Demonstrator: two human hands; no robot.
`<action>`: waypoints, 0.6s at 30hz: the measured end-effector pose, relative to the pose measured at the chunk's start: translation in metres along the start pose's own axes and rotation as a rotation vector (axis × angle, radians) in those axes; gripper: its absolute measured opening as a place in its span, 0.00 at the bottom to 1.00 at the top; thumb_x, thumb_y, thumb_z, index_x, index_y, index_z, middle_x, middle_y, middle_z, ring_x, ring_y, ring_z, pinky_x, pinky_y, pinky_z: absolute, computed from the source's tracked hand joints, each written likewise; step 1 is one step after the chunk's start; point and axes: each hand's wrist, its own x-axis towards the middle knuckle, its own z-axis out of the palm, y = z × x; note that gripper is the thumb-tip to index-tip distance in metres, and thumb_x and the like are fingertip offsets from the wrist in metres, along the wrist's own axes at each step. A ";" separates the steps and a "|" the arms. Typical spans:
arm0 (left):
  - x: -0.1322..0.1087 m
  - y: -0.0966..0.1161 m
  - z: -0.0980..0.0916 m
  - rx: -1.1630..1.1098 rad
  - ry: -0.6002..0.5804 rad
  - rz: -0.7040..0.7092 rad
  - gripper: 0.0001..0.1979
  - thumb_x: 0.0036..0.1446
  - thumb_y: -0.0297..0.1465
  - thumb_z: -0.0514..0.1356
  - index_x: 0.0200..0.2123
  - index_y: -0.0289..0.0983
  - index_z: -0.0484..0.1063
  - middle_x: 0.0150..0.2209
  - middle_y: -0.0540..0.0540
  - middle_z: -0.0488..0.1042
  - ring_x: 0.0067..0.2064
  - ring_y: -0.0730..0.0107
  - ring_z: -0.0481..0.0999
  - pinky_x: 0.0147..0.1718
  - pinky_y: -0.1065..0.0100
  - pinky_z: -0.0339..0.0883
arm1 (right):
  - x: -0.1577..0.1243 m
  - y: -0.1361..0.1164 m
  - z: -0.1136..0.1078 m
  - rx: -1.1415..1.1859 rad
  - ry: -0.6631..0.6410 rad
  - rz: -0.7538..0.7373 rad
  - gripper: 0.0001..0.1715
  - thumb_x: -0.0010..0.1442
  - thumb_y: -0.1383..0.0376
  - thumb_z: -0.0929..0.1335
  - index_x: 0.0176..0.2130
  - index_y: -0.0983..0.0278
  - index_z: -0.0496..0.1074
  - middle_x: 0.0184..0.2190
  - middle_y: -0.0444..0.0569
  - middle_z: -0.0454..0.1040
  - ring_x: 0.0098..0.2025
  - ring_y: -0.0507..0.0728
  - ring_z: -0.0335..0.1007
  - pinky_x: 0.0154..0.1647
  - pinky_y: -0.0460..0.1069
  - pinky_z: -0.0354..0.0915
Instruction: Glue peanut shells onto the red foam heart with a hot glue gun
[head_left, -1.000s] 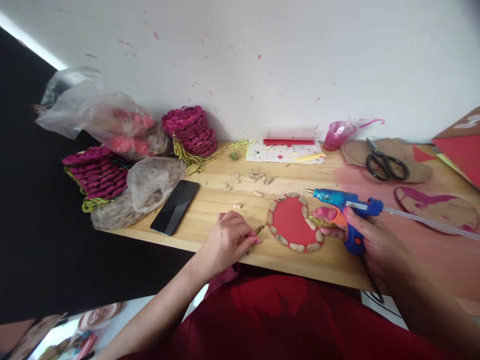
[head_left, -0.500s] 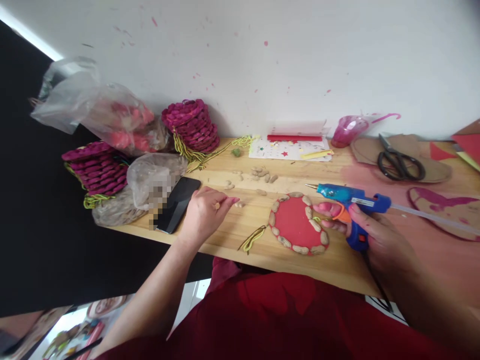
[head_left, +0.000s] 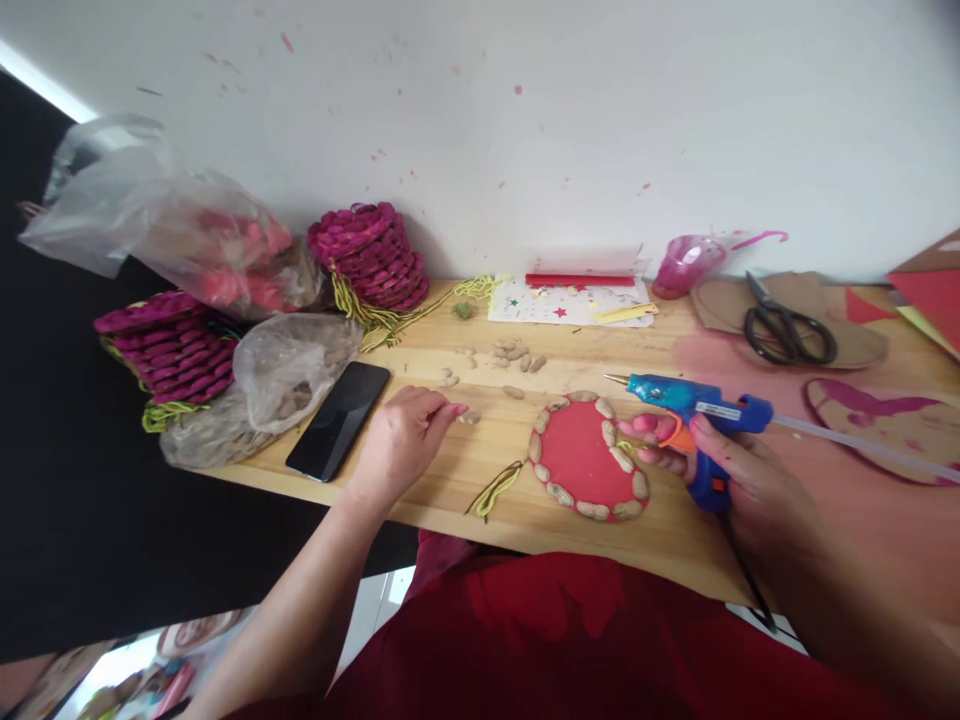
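The thumb and fingers of my left hand (head_left: 405, 435) are pinched together at a peanut (head_left: 470, 417) on the wooden table. My right hand (head_left: 739, 475) grips a blue glue gun (head_left: 675, 395) with an orange trigger, its metal nozzle pointing left. Below the nozzle lies a red rounded piece (head_left: 574, 450), edged with a row of peanuts. Yellow-green yarn (head_left: 630, 444) shows by the right fingers at the red piece's right side. Another yarn tuft (head_left: 495, 488) sticks out at its left. Several loose peanuts (head_left: 514, 352) are scattered behind.
A black phone (head_left: 339, 420) lies left of my left hand. Magenta woven baskets (head_left: 371, 260) and plastic bags (head_left: 292, 365) crowd the left side. Black-handled scissors (head_left: 787, 335) rest on cardboard at the right, near a pink cup (head_left: 686, 265). A white wall (head_left: 585, 140) stands behind the table.
The view has shifted slightly, so the table's things appear a little further left. Both hands keep nearly the same place over the table; the glue gun is still held.
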 end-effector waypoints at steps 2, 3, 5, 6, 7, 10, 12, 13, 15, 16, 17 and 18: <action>0.000 -0.002 0.000 -0.041 -0.017 0.027 0.12 0.68 0.31 0.56 0.34 0.37 0.78 0.32 0.46 0.78 0.37 0.65 0.77 0.37 0.65 0.69 | -0.001 -0.002 0.001 -0.006 0.004 0.000 0.18 0.49 0.49 0.78 0.35 0.58 0.84 0.43 0.53 0.85 0.46 0.68 0.83 0.47 0.56 0.79; 0.000 -0.002 0.000 -0.063 -0.022 0.038 0.11 0.68 0.30 0.55 0.36 0.37 0.78 0.34 0.45 0.79 0.38 0.64 0.78 0.39 0.65 0.70 | -0.002 -0.002 0.002 -0.010 0.005 -0.002 0.18 0.49 0.49 0.78 0.34 0.58 0.84 0.43 0.53 0.85 0.46 0.68 0.83 0.46 0.56 0.80; 0.001 -0.002 0.000 -0.106 -0.028 0.060 0.12 0.68 0.26 0.54 0.41 0.37 0.78 0.37 0.44 0.80 0.42 0.64 0.78 0.43 0.64 0.71 | -0.002 -0.002 0.001 -0.009 0.004 -0.010 0.18 0.50 0.49 0.78 0.34 0.59 0.84 0.42 0.54 0.85 0.45 0.67 0.83 0.45 0.55 0.80; 0.001 -0.002 0.000 -0.120 -0.023 0.074 0.11 0.67 0.25 0.55 0.43 0.37 0.78 0.39 0.44 0.80 0.43 0.64 0.78 0.44 0.63 0.71 | -0.001 -0.002 0.001 -0.002 0.001 -0.014 0.17 0.50 0.50 0.78 0.34 0.60 0.84 0.42 0.54 0.85 0.45 0.67 0.83 0.45 0.55 0.80; 0.001 -0.001 0.000 -0.127 -0.015 0.092 0.11 0.66 0.25 0.56 0.45 0.36 0.78 0.41 0.43 0.80 0.44 0.63 0.78 0.45 0.63 0.72 | -0.001 -0.001 0.000 0.009 -0.007 -0.019 0.16 0.51 0.51 0.78 0.34 0.60 0.84 0.41 0.53 0.85 0.46 0.66 0.83 0.45 0.54 0.79; 0.001 0.006 0.003 -0.133 0.001 0.158 0.10 0.64 0.26 0.61 0.47 0.37 0.77 0.42 0.44 0.80 0.46 0.62 0.77 0.47 0.62 0.71 | 0.002 0.003 -0.002 0.040 -0.045 -0.036 0.14 0.53 0.53 0.77 0.34 0.60 0.83 0.42 0.53 0.85 0.48 0.66 0.82 0.46 0.53 0.79; -0.001 0.015 0.008 -0.180 -0.035 0.209 0.09 0.64 0.27 0.63 0.47 0.38 0.77 0.41 0.44 0.80 0.45 0.63 0.76 0.47 0.62 0.70 | 0.003 0.004 -0.003 0.055 -0.064 -0.046 0.14 0.54 0.52 0.77 0.35 0.60 0.83 0.43 0.52 0.85 0.49 0.66 0.82 0.46 0.53 0.79; -0.002 0.020 0.011 -0.214 -0.073 0.227 0.09 0.63 0.28 0.64 0.47 0.38 0.77 0.42 0.44 0.79 0.46 0.63 0.76 0.47 0.62 0.70 | 0.004 0.004 -0.003 0.059 -0.066 -0.049 0.15 0.54 0.52 0.77 0.35 0.60 0.83 0.43 0.52 0.85 0.49 0.66 0.82 0.46 0.53 0.79; -0.005 0.031 0.017 -0.274 -0.158 0.247 0.12 0.61 0.32 0.67 0.47 0.38 0.75 0.43 0.44 0.78 0.47 0.62 0.75 0.47 0.61 0.70 | 0.003 0.002 -0.003 0.067 -0.058 -0.043 0.16 0.53 0.51 0.77 0.36 0.60 0.82 0.43 0.53 0.85 0.48 0.66 0.82 0.44 0.53 0.80; -0.007 0.036 0.021 -0.291 -0.195 0.253 0.14 0.59 0.34 0.68 0.47 0.38 0.74 0.44 0.43 0.78 0.47 0.61 0.74 0.48 0.61 0.70 | 0.002 0.001 -0.003 0.071 -0.048 -0.041 0.17 0.52 0.51 0.78 0.36 0.60 0.82 0.43 0.53 0.85 0.47 0.66 0.83 0.42 0.53 0.80; -0.008 0.041 0.024 -0.298 -0.217 0.259 0.16 0.58 0.35 0.69 0.47 0.37 0.73 0.44 0.43 0.77 0.47 0.61 0.74 0.48 0.61 0.69 | 0.001 0.000 -0.003 0.076 -0.038 -0.043 0.18 0.51 0.51 0.78 0.36 0.60 0.82 0.42 0.53 0.85 0.46 0.66 0.83 0.41 0.52 0.81; -0.010 0.044 0.027 -0.298 -0.229 0.262 0.16 0.58 0.35 0.70 0.47 0.37 0.72 0.43 0.43 0.77 0.47 0.61 0.73 0.47 0.61 0.69 | -0.001 -0.001 -0.004 0.080 -0.026 -0.046 0.19 0.50 0.50 0.79 0.36 0.60 0.82 0.42 0.53 0.85 0.45 0.66 0.83 0.39 0.52 0.81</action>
